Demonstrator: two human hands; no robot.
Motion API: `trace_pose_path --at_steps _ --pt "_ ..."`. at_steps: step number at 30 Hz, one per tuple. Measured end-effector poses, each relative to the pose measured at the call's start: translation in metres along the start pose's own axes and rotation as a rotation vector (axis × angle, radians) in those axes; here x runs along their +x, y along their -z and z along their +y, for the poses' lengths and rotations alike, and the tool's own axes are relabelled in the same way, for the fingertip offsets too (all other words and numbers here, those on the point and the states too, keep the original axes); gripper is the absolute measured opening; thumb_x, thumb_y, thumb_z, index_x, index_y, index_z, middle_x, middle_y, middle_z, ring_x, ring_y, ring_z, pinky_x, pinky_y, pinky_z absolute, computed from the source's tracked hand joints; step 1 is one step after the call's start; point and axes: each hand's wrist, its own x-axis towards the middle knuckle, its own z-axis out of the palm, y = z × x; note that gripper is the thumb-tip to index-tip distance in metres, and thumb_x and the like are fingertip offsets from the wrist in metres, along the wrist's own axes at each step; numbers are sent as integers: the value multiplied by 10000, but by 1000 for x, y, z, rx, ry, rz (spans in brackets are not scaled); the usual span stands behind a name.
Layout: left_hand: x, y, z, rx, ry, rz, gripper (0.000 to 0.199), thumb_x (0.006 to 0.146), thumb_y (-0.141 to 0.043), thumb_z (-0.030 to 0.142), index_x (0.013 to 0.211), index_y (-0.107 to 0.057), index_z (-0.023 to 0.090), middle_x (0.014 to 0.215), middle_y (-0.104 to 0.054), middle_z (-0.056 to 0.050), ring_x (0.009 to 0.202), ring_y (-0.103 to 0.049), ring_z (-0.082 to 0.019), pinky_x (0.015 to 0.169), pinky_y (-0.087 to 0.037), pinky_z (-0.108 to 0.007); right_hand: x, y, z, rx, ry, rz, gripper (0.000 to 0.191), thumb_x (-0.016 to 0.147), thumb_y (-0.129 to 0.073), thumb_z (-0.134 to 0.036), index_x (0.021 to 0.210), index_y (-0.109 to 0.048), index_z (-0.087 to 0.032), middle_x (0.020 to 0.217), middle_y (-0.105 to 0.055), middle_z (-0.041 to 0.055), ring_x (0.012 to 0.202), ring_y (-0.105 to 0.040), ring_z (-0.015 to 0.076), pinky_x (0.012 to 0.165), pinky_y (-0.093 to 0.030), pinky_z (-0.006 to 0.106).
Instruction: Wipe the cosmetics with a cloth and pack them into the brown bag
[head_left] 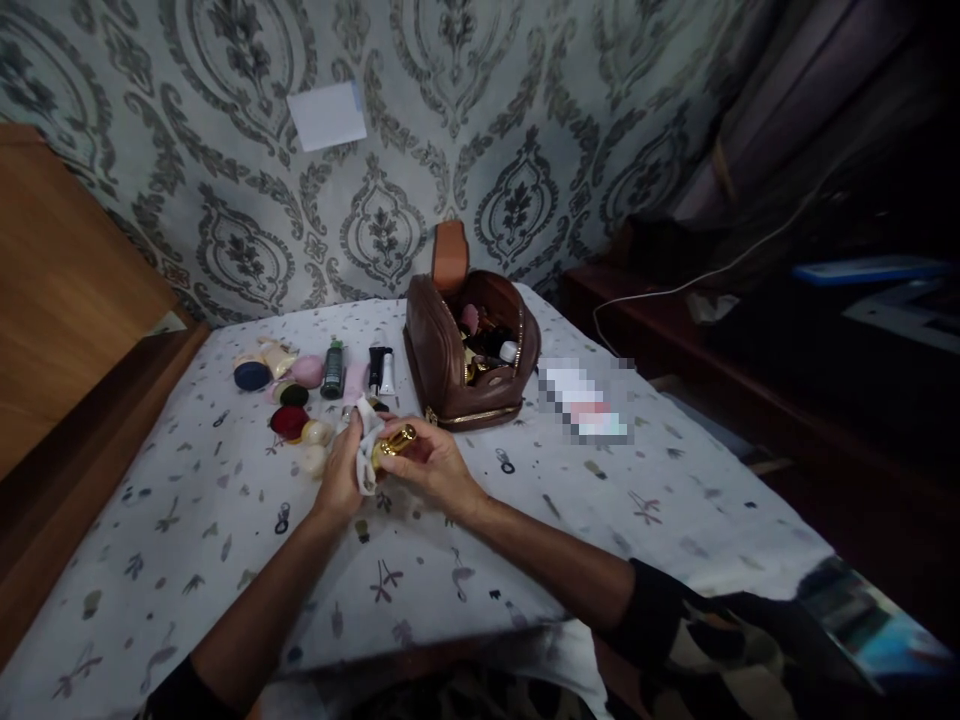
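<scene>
My left hand (341, 478) is closed round a white cloth (367, 440). Pinched in my right hand (442, 470) is a small shiny gold bottle (391, 444), tilted up to the right and pressed against the cloth. Just behind my hands, a brown toiletry bag (435, 355) stands unzipped with several small items inside, among them one with a white cap (508, 351). Cosmetics lie left of the bag: a dark green bottle (334, 370), a white tube (387, 373), a pink tube (355, 380) and a red round container (289, 422).
A patterned white cloth covers the table (225, 560). Right of the bag lies a blurred-out flat object (585, 400). More small jars, one with a dark blue lid (251, 374), sit at the far left. A wooden panel (67, 300) borders the left side.
</scene>
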Motion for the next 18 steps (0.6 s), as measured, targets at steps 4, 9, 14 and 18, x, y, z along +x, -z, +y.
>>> trace_pose_path --at_steps 4,9,14,18 --pt "2 -4 -1 -41 45 -50 425 888 -519 583 893 -708 201 681 -649 -47 570 -605 -177 469 -468 -272 -3 -2 -9 -93 137 91 350 648 -848 -413 878 -686 -204 969 -617 39 899 -610 172 835 -525 320" --pt "1 -11 18 7 -4 -101 315 888 -566 471 1039 -682 219 778 -682 -30 599 -619 -163 497 -458 -244 -14 17 -64 -231 266 256 276 758 -782 -374 955 -673 -214 945 -649 38 857 -628 167 795 -529 308" --pt "21 -31 66 552 -418 -355 407 996 -366 340 1312 -584 205 639 -608 13 520 -538 -138 538 -420 -239 -5 59 -134 -499 449 349 274 863 -667 -430 1015 -669 -203 974 -676 48 794 -649 163 754 -546 314" --pt "48 -61 102 1091 -669 -433 485 974 -340 201 1448 -444 215 952 -698 -73 711 -650 -196 600 -445 -275 24 85 -157 -754 502 308 287 832 -693 -427 973 -633 -184 884 -661 33 814 -642 170 748 -525 294"
